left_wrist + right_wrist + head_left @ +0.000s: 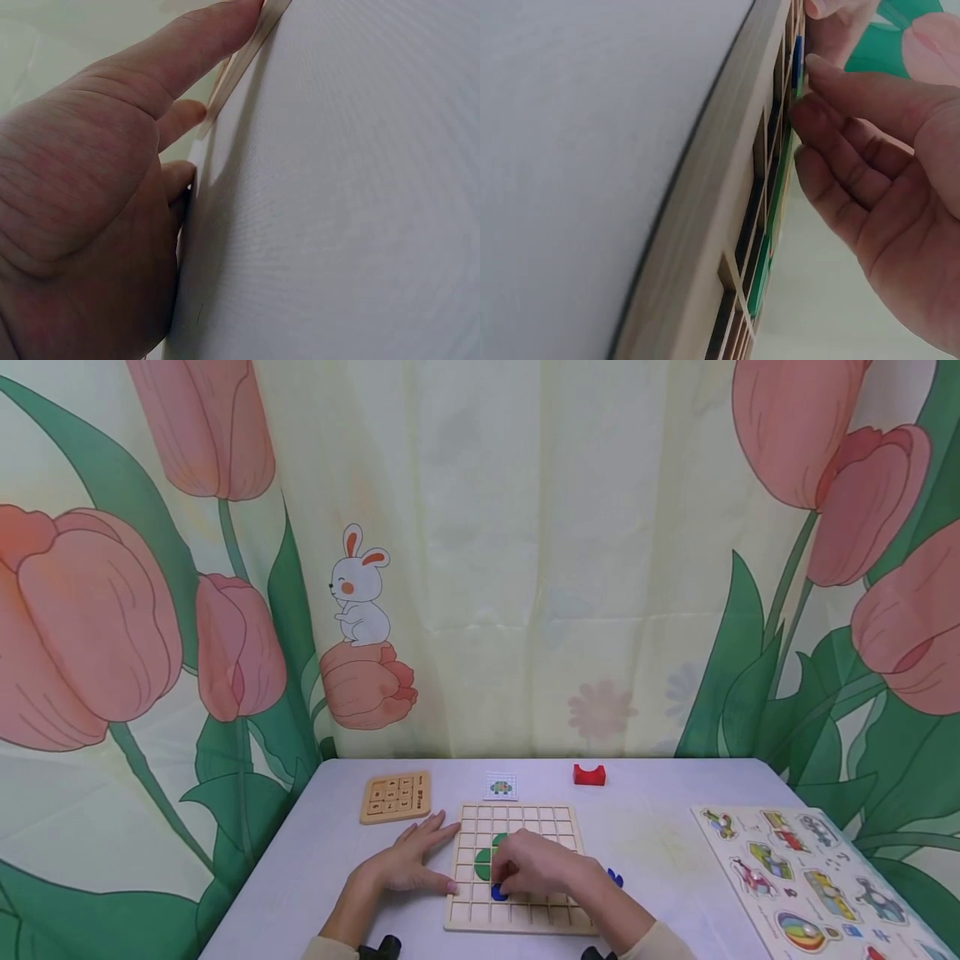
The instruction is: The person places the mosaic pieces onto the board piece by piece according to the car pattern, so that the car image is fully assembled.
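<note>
A wooden grid board [540,932] lies on the white table, with green round pieces [483,864] on its cells. My right hand [536,862] is over the board's middle with fingers curled, and its thumb and fingertips are at a small blue piece [498,892] in the lower left part of the grid. In the right wrist view that blue piece [798,52] sits low against the board, right by the thumb tip. My left hand [411,857] is spread along the board's left edge, thumb and fingers extended and touching its side.
Behind the board lie a small pattern card [501,786] and a red block with a curved notch [589,775]. A wooden number puzzle [395,797] sits at the back left. Blue pieces [615,877] lie right of the board, partly behind my right arm. A picture puzzle board [817,881] covers the right side.
</note>
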A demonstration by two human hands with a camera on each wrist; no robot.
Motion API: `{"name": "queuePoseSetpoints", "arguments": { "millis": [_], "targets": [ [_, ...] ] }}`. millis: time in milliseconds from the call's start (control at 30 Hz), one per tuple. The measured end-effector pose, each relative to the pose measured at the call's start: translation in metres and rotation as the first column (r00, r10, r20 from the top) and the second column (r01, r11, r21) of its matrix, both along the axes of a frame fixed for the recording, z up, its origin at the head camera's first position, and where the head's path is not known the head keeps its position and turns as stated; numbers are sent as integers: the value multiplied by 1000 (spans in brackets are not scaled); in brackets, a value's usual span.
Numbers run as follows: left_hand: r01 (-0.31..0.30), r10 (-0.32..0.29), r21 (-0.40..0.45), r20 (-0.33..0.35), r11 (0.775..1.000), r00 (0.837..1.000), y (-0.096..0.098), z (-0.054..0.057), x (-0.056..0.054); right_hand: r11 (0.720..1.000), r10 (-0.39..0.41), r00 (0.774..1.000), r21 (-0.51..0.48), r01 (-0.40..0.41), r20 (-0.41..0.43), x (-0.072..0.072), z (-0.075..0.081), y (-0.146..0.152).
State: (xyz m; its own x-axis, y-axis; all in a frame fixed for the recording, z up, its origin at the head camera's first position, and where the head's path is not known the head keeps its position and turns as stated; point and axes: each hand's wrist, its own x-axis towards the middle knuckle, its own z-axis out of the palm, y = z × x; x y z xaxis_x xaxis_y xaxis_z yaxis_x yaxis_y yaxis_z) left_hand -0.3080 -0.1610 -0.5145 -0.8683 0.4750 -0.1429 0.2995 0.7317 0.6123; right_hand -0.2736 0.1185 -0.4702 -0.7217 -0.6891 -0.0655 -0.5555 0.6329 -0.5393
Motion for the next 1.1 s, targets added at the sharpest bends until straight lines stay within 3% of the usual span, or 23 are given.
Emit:
{"name": "queuePoseSetpoints", "arguments": {
  "millis": [200, 433, 667, 867, 933, 1100],
  "targets": [
    [-5, 5, 8, 3, 1000, 1000, 0, 1, 0, 997, -38, 999, -71, 37, -21, -1, 0, 15],
    [-13, 13, 2, 2, 1000, 1000, 0, -1, -3, 970, -166, 985, -187, 154, -50, -2, 2, 51],
    [0, 0, -3, 0, 1000, 1000, -1, -3, -4, 910, -342, 940, -256, 326, -19, -9, 3, 90],
    [16, -16, 0, -3, 1000, 1000, -2, -3, -3, 868, -445, 896, -237, 436, 20, -13, 7, 125],
    [9, -9, 2, -2, 1000, 1000, -1, -3, -3, 864, -454, 890, -221, 452, 44, -13, 8, 135],
    [-7, 7, 7, 2, 1000, 1000, 0, -2, -1, 888, -411, 906, -178, 423, 101, -14, 7, 152]
  ]
}}
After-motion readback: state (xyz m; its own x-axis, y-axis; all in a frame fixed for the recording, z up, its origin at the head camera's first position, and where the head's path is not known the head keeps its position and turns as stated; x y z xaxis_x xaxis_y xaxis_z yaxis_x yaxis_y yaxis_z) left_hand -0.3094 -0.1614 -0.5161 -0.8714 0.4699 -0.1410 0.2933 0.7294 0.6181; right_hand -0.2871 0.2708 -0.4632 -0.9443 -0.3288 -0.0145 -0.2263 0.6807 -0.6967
